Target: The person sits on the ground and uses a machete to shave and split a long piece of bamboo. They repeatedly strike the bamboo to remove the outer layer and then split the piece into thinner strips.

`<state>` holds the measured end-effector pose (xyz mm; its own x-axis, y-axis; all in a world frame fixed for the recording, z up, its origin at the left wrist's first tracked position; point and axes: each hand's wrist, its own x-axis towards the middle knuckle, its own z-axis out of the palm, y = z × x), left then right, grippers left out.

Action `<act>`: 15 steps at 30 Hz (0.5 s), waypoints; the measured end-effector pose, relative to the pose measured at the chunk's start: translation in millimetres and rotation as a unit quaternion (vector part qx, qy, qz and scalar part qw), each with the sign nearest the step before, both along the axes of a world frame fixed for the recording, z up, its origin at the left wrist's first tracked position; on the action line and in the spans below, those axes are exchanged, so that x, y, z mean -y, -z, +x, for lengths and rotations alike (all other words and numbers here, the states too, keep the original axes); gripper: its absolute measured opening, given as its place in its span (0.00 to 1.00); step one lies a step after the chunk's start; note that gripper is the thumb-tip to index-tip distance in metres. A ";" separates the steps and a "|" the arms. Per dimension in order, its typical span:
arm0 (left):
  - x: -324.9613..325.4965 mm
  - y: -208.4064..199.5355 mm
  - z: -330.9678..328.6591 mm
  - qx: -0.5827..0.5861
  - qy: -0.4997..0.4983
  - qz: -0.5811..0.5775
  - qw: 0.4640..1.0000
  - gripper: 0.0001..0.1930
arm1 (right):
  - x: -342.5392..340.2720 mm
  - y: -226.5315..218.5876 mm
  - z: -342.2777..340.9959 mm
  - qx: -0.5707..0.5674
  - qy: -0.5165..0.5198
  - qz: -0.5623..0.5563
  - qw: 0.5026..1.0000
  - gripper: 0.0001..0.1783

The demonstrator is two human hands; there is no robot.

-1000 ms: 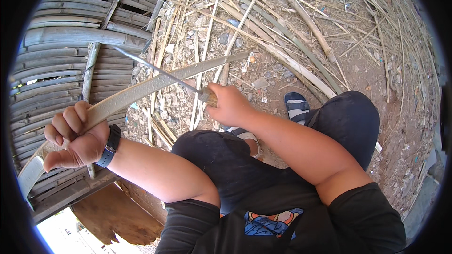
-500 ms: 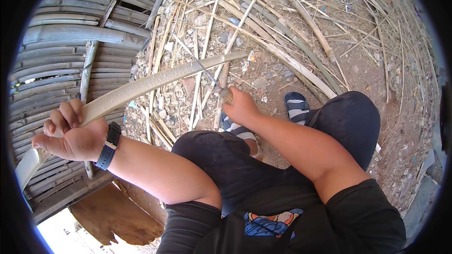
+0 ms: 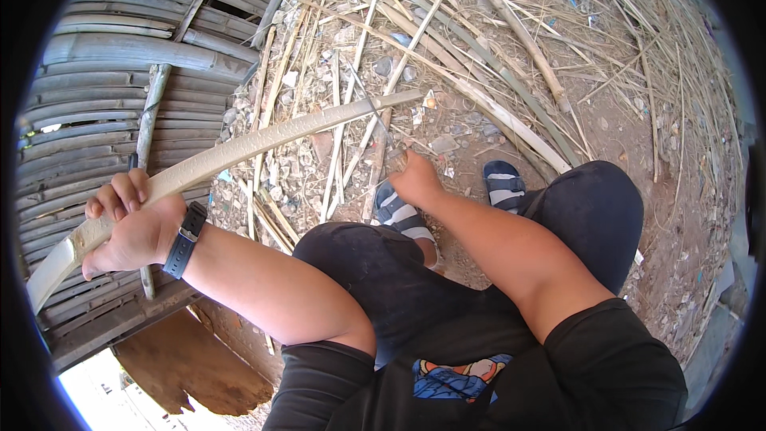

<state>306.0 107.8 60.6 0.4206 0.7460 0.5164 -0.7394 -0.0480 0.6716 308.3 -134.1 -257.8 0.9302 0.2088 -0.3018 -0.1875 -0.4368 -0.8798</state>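
A long, pale split bamboo strip (image 3: 239, 148) slants from the lower left up to the middle of the view. My left hand (image 3: 136, 231), with a dark watch on its wrist, is closed around its lower part. The fingers lie along the far edge, the thumb on the near side. Closed on a knife handle (image 3: 397, 158) is my right hand (image 3: 418, 182), just above my left foot. The knife's thin blade (image 3: 361, 86) points up and left, crossing the strip near its narrow right end. Whether the edge bites into the bamboo cannot be made out.
A slatted bamboo wall (image 3: 96, 104) with an upright pole (image 3: 150, 124) stands close by my left hand. Bamboo slats (image 3: 351, 72) and a longer pole (image 3: 519, 32) litter the stony ground ahead. Dry straw (image 3: 678, 56) covers the right. My sandalled feet (image 3: 503, 183) rest below.
My right hand has shifted slightly right and down, and the blade now crosses the strip closer to its right end. My left hand has turned a little, its thumb dropping lower.
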 end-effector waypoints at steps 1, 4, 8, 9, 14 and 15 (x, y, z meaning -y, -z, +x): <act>0.1 -0.7 1.0 0.002 -0.002 0.001 1.000 0.44 | 1.7 -0.4 2.0 0.002 0.012 -0.021 1.000 0.20; 5.7 -2.9 4.3 0.001 -0.021 0.000 1.000 0.44 | -16.8 -37.8 1.2 -0.018 -0.037 0.032 0.999 0.20; 21.0 -6.6 7.5 -0.020 -0.078 0.003 0.997 0.43 | -17.7 -40.7 -1.0 0.106 -0.131 0.090 0.982 0.19; 23.6 -7.4 8.1 -0.027 -0.094 0.007 0.995 0.43 | -11.2 -25.5 -1.2 0.070 -0.134 0.076 0.986 0.23; 17.3 -4.3 10.0 -0.040 -0.126 -0.002 0.991 0.43 | 10.9 35.4 10.8 -0.035 -0.003 -0.065 0.997 0.28; 14.2 -3.2 9.3 -0.037 -0.121 -0.005 0.992 0.43 | 12.9 34.0 14.0 -0.039 -0.009 -0.072 0.997 0.29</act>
<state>315.3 93.6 63.8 0.2651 0.8345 0.4830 -0.6548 -0.2119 0.7255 322.3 -147.0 -291.7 0.8996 0.1739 -0.4005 -0.2437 -0.5611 -0.7911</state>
